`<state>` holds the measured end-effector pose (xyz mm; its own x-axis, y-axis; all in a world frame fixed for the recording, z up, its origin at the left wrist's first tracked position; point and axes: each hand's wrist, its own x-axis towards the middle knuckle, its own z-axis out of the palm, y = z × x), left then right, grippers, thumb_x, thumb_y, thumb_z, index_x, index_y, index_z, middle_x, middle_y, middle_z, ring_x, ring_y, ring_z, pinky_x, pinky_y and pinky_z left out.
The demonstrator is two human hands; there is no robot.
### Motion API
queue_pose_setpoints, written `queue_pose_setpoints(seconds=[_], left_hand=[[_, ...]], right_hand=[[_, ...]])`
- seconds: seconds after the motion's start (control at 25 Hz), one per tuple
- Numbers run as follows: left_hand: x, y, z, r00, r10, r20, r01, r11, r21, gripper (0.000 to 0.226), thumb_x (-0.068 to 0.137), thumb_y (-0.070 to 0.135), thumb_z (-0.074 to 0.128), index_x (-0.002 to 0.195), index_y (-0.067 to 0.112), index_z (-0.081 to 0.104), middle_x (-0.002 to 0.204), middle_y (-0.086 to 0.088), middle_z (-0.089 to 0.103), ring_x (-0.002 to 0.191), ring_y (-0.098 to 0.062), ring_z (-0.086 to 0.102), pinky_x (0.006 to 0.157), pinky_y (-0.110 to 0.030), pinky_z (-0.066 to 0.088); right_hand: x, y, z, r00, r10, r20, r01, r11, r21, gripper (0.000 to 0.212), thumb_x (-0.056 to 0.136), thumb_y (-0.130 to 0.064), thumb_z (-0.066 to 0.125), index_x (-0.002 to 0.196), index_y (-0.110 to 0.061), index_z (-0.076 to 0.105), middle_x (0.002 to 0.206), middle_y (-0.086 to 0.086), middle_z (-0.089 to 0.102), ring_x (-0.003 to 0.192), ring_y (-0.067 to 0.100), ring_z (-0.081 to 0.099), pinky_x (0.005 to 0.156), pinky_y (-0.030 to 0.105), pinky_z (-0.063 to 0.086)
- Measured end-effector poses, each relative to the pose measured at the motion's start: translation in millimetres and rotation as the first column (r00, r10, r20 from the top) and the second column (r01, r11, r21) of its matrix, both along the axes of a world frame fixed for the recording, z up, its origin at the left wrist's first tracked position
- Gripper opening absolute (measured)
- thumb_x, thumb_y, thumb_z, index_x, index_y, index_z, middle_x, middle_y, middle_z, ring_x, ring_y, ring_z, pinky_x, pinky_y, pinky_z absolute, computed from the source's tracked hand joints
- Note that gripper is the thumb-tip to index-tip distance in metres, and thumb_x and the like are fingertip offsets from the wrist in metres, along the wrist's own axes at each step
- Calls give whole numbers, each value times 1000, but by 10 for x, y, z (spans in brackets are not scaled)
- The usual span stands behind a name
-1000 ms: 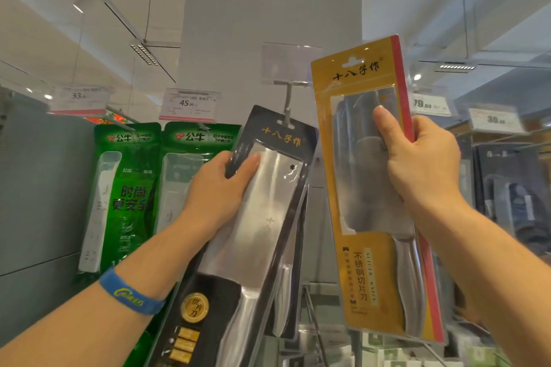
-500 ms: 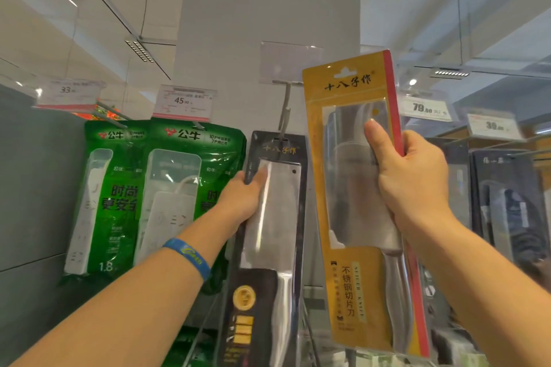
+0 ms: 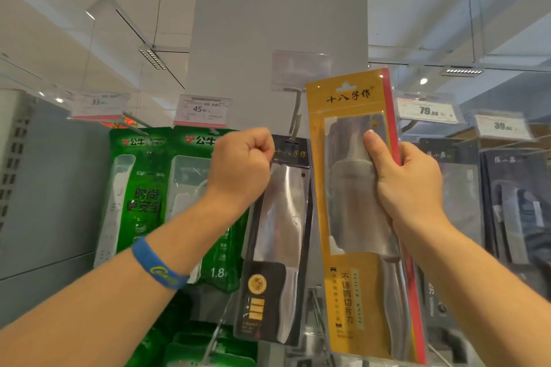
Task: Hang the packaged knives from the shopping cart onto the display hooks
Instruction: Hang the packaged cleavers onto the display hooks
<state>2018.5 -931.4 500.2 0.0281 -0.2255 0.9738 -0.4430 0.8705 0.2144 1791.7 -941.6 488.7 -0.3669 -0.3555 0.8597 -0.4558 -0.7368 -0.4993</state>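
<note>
Gripping yellow knife pkg [image 3: 351, 211], right hand [image 3: 408, 188]

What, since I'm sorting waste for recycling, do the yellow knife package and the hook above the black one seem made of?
Yellow knife package, held by the right hand: printed glossy card or plastic backing under a clear plastic blister, judging by reflections. Grey display hook: probably metal wire, thin with a dull sheen.

The yellow knife package [image 3: 347, 283] reads 十八子作 at its top and 不锈钢切片刀 lower down, and the black knife package [image 3: 283, 217] also carries 十八子作. The green packages [image 3: 144, 202] show 公牛 and "1.8". The price tags [image 3: 202, 109] read 33, 45, 79.00 and what looks like 39.
</note>
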Motion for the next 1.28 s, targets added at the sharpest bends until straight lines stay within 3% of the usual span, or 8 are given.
queue_pose_setpoints(seconds=[0.24, 0.44, 0.6, 0.8, 0.96, 1.04, 1.2, 1.28], left_hand=[[68, 203, 390, 995, -99, -29, 101, 990, 102, 10, 47, 4, 29, 48, 11, 35, 46, -4, 29, 47, -16, 28, 53, -24, 26], [125, 82, 549, 991, 132, -14, -126, 966, 228, 24, 76, 29, 36, 57, 15, 39, 51, -2, 31, 57, -19, 31, 58, -34, 26], [113, -98, 779, 961, 269, 63, -277, 939, 205, 35, 99, 33, 38, 88, 7, 58, 78, -3, 57, 72, -20, 52, 64, -33, 36], [14, -163, 1105, 963, 216, 160, -246, 948, 201, 42, 104, 51, 42, 137, 25, 46, 115, 11, 59, 87, -12, 64, 68, -26, 43], [-55, -230, 1166, 979, 113, 170, -148, 966, 213, 36, 104, 47, 46, 132, 25, 55, 103, 9, 73, 63, -8, 69, 66, -28, 50], [-47, -266, 1167, 980, 96, 176, -136, 964, 228, 36, 105, 47, 45, 131, 24, 55, 97, 9, 74, 73, -13, 73, 69, -34, 55], [11, -254, 1224, 951, 193, 242, -239, 954, 182, 28, 104, 48, 45, 123, 32, 57, 84, 12, 76, 57, 8, 61, 63, -27, 44], [47, -225, 1244, 937, 219, 273, -274, 944, 182, 29, 103, 51, 46, 122, 33, 59, 85, 15, 75, 72, 7, 61, 67, -23, 39]], right_hand=[[47, -5, -71, 997, 64, 47, -65, 998, 26, 55, 87, -73, 58, 74, -19, 64, 63, -6, 64, 53, 2, 57, 55, 31, 47], [43, -2, -97, 996, 69, 51, -71, 997, 38, 55, 86, -73, 58, 71, -20, 61, 59, -9, 61, 50, 2, 54, 54, 30, 47], [96, 14, -127, 990, 111, 82, -117, 991, 64, 64, 85, -74, 58, 77, -11, 64, 71, 6, 69, 57, 12, 59, 58, 40, 52], [165, 13, -241, 976, 176, 125, -193, 971, 141, 66, 85, -73, 59, 87, -7, 68, 83, 14, 72, 79, 35, 70, 74, 59, 58], [302, -16, -371, 979, 181, 95, -194, 968, 158, 67, 86, -71, 61, 74, -5, 59, 61, 4, 59, 55, 16, 53, 58, 45, 48], [365, -49, -397, 979, 192, 71, -201, 963, 178, 64, 87, -72, 61, 72, -9, 60, 59, 1, 59, 53, 14, 53, 56, 43, 48], [568, -91, -345, 991, 134, -23, -127, 975, 183, 47, 85, -77, 56, 96, -31, 62, 79, -9, 70, 71, 7, 67, 65, 38, 56], [674, -109, -331, 994, 56, -90, -42, 988, 151, 43, 87, -78, 52, 108, -40, 55, 84, -19, 68, 74, 0, 65, 65, 28, 52]])
